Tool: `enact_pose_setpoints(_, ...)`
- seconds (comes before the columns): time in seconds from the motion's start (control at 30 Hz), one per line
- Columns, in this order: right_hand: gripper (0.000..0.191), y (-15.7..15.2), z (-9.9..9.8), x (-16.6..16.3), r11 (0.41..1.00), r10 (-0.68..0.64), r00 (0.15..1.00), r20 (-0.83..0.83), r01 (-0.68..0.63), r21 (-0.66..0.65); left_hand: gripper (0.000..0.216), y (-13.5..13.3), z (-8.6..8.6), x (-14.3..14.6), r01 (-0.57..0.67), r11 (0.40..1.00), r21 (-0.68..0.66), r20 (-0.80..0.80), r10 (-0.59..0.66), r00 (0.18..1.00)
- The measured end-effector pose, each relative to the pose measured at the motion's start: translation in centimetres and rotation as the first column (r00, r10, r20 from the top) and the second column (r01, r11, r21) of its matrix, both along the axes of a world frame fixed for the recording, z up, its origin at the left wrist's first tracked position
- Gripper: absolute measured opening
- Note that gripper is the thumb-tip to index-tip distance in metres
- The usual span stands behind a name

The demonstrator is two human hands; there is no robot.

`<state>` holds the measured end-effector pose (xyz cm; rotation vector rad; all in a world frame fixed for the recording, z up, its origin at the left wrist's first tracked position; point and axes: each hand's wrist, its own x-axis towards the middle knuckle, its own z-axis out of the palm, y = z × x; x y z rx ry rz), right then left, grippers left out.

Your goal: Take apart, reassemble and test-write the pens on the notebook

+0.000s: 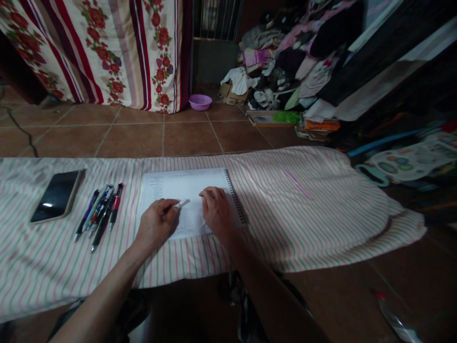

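Observation:
A spiral notebook (193,183) lies open on the striped cloth, its wire binding on the right side and faint print along its left and top edges. My left hand (157,221) rests on the page's lower left, closed around a whitish pen (183,203) whose end points right. Over the right part of the page is my right hand (217,209), fingers curled and pressed together. What it holds, if anything, is hidden, though a thin pale sliver shows beneath the palm. Several pens (102,212) lie bunched left of the notebook.
A phone (57,196) lies at the far left of the striped cloth (278,228). A thin pink stick-like item (298,184) is right of the notebook. Beyond, on the tiled floor, are a purple basin (200,102) and a clothes heap (285,62).

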<state>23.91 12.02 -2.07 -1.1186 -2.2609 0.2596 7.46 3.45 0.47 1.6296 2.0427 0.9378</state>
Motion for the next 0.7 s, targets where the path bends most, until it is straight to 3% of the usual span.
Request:
enact_pose_setpoints(0.23, 0.017, 0.1, -0.3, 0.1, 1.0, 0.006, 0.999, -0.048, -0.007, -0.017, 0.027, 0.8, -0.1, -1.1, 0.102, 0.989, 0.108, -0.311, -0.064, 0.948)
enact_pose_setpoints(0.7, 0.017, 0.2, -0.5, 0.2, 1.0, 0.004, 0.997, -0.08, -0.005, -0.011, 0.027, 1.1, -2.0, -1.1, 0.2, 0.931, 0.304, -0.453, -0.043, 0.89)
